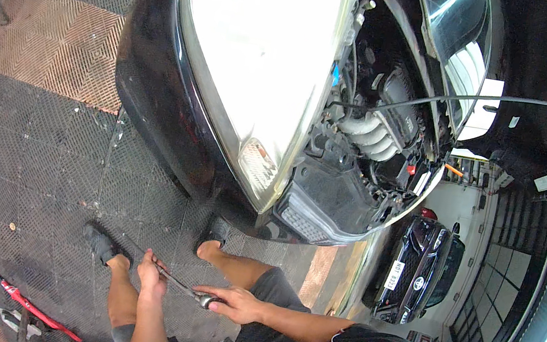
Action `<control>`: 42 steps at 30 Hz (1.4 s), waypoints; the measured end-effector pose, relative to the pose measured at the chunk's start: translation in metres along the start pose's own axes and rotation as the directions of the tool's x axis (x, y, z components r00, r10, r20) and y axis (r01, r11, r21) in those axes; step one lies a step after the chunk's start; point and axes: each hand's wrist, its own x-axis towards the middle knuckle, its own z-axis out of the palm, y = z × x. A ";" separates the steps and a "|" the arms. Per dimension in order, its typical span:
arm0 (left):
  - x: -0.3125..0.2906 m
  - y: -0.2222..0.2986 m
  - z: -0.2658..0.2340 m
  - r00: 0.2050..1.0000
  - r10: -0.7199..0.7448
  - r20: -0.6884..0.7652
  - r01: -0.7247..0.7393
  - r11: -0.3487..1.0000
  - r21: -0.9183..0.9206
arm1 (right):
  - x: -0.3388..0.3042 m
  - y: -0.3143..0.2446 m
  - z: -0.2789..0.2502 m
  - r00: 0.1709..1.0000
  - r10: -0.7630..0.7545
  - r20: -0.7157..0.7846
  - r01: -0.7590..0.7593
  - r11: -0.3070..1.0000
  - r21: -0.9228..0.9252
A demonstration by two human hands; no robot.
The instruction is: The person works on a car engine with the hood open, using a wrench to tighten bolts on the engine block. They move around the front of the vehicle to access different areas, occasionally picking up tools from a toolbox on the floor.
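Both my hands are on a metal ratchet with a long thin shaft (178, 284), held low in front of my legs. The fingers of my left hand (152, 273) are wrapped round the shaft, whose thin end points toward the floor near my left shoe (99, 242). At the other end, my right hand (236, 305) grips by the round metal head (206, 300); its palm hides part of the tool. Just beyond stands a dark car, its large headlight (255, 61) and bumper (173, 126) facing me, apart from both hands.
The hood (543, 142) is raised on a thin prop rod (471, 97) over the engine (376, 133). A second dark car (419, 269) stands at the right. A red bar-shaped tool (40, 312) lies at the lower left on the ribbed floor tiles (54, 158).
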 end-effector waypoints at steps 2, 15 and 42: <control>0.002 0.001 0.005 1.000 0.009 0.022 -0.008 1.000 -0.002 | -0.001 -0.006 0.003 1.000 0.018 0.004 -0.018 0.999 -0.044; -0.056 0.035 -0.014 0.976 -0.121 0.184 0.132 0.990 -0.052 | -0.027 -0.101 0.016 0.987 -0.079 0.141 0.114 0.958 -0.264; -0.428 0.341 0.226 0.947 0.251 0.202 -0.322 0.694 0.644 | -0.253 -0.423 -0.141 0.777 -0.629 0.035 0.404 0.455 -0.794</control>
